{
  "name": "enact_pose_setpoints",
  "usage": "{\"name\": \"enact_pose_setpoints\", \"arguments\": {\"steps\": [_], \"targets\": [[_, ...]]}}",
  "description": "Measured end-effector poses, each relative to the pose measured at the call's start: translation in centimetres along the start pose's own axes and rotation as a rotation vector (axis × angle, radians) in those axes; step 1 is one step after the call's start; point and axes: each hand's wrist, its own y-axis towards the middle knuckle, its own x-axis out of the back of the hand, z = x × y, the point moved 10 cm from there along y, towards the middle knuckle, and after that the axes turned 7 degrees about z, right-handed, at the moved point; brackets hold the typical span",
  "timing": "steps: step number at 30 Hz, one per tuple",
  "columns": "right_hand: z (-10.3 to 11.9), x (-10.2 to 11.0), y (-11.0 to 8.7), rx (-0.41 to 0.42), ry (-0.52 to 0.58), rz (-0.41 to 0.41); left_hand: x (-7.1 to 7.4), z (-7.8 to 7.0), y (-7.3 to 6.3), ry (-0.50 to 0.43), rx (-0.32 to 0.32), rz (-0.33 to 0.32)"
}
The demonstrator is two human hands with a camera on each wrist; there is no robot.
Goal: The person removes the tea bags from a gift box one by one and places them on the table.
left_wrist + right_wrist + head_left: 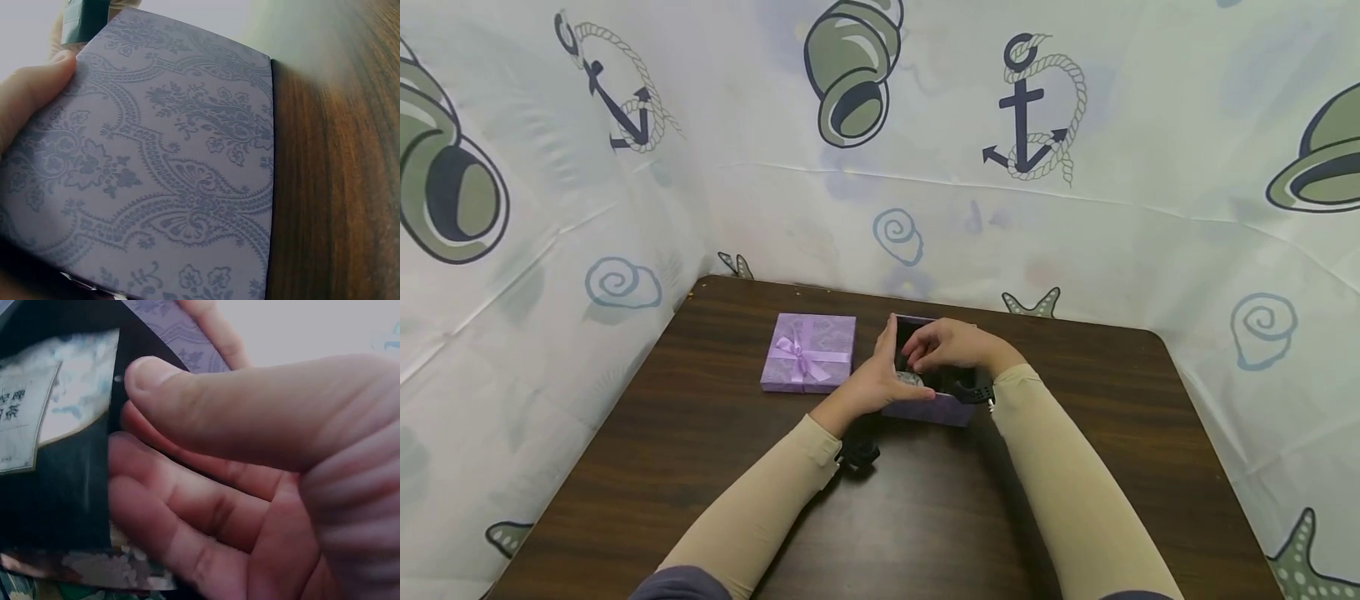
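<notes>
In the head view my left hand (874, 379) braces an uncovered purple gift box (928, 410), fingers extended along its left wall and thumb stretched along the front. The left wrist view shows that thumb (37, 87) against the box's patterned outer wall (175, 162). Over the dark interior, my right hand (951, 343) reaches in with bent fingers. It pinches the edge of a dark green tea packet (69, 481) with a pale printed label (25, 419). Beneath that packet lie other patterned packets (94, 572) inside the box, partly hidden.
A purple lid (808, 354) with a ribbon bow lies left of the box. Both stand toward the far side of the brown wooden table (917, 517). White cloth (760, 200) with anchor and shell prints hangs behind it. Black cameras (859, 454) sit at the wrists.
</notes>
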Motion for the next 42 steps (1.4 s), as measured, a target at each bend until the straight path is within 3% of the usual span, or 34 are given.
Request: {"name": "enact_pose_setpoints", "arguments": {"steps": [11, 23, 28, 31, 36, 42], "targets": [[-0.4, -1.4, 0.5, -0.052, -0.018, 0.112, -0.1, 0.2, 0.1, 0.004, 0.002, 0.003], [-0.4, -1.1, 0.5, -0.031, -0.026, 0.087, -0.1, 0.1, -0.1, -0.013, 0.002, 0.001], [-0.4, -0.5, 0.3, 0.015, 0.039, 0.025, 0.0, 0.3, 0.0, 0.003, 0.003, -0.011], [-0.2, 0.1, -0.1, 0.079, 0.137, -0.033, 0.1, 0.2, 0.1, -0.002, -0.009, -0.025], [-0.8, 1.3, -1.3, 0.162, 0.347, -0.169, 0.1, 0.2, 0.2, 0.026, -0.010, -0.035], [-0.3, 2.7, -2.8, 0.288, 0.417, -0.338, 0.1, 0.2, 0.2, 0.032, 0.000, -0.039]]}}
